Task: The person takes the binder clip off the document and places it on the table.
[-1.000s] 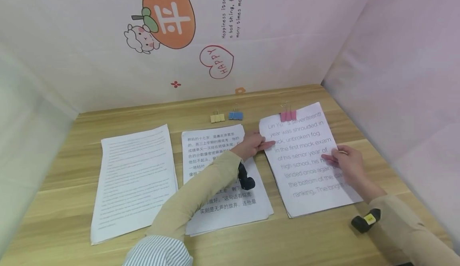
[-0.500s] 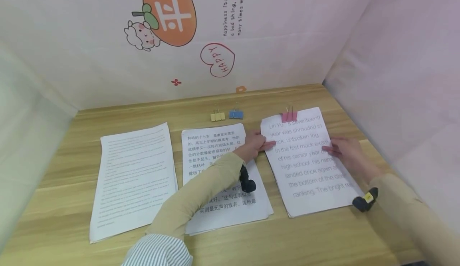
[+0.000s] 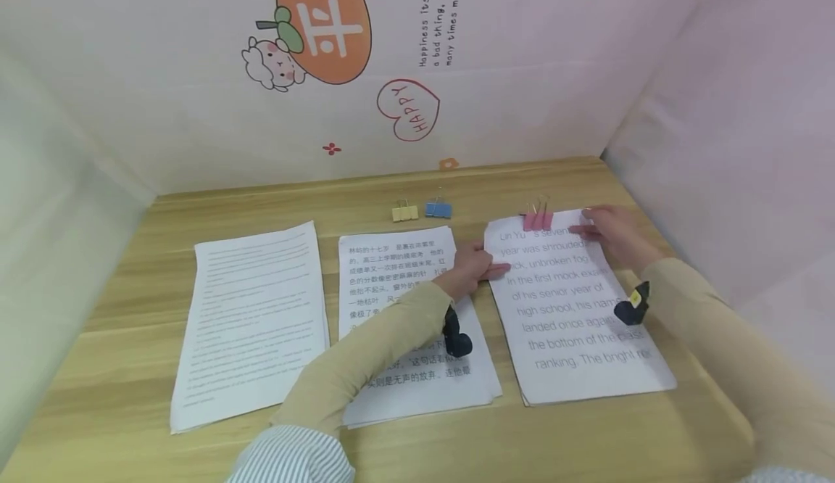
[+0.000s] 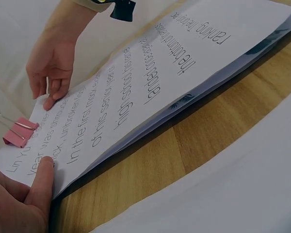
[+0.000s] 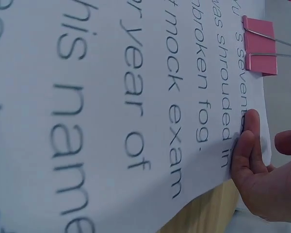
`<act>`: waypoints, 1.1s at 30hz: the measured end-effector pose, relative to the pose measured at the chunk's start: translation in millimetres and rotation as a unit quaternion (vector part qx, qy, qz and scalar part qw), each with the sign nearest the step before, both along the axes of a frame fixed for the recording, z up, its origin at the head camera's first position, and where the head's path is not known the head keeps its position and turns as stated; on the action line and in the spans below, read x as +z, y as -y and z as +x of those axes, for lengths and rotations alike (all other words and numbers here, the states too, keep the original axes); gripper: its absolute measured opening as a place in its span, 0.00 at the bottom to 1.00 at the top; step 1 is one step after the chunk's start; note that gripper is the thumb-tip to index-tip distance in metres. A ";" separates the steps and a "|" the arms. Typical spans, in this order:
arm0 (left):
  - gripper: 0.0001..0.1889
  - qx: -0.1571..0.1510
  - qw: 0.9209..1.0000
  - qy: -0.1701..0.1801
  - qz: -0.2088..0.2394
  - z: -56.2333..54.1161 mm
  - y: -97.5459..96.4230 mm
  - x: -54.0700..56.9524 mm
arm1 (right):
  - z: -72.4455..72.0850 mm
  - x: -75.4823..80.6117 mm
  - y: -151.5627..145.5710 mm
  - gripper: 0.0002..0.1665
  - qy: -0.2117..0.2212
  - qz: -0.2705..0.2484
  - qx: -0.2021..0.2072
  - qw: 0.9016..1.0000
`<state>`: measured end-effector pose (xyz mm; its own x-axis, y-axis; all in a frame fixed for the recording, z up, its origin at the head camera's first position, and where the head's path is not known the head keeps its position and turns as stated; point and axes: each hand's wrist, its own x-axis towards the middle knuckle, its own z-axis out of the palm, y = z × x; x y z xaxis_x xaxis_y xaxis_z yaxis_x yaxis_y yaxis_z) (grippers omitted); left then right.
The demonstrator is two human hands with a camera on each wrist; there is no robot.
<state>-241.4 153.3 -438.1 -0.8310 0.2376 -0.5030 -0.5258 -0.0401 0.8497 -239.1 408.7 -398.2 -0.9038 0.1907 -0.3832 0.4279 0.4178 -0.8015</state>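
Observation:
A stack of printed English pages lies at the right of the table, with a pink binder clip on its top edge. My left hand is at the stack's left edge; in the left wrist view its straight finger rests on the top sheet. My right hand is at the upper right corner, right of the clip. In the right wrist view, its fingers touch the printed side near the edge, and its thumb stands apart from the paper. Patterned sheets show at the stack's side under the top page.
A stack of Chinese-printed pages lies in the middle, partly under my left forearm. Farther left is another stack of small-print pages. A yellow binder clip and a blue binder clip stand near the printed back cloth.
My right hand has moved up the stack's right side to its upper corner. The left hand keeps its place at the left edge. The head view has shifted slightly.

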 end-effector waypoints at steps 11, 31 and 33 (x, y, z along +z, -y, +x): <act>0.28 0.003 1.000 -0.001 -0.018 -1.1 -1.2 -1.7 | -28.3 8.3 28.7 0.41 -0.074 0.049 0.046 0.995; 0.24 0.009 0.999 -0.024 -0.024 3.4 -2.1 -2.4 | -53.1 13.1 28.5 0.45 -0.038 0.019 0.186 0.982; 0.24 0.011 0.999 -0.022 -0.023 2.7 -1.9 -2.5 | -55.2 12.8 24.3 0.42 -0.025 -0.005 0.194 0.981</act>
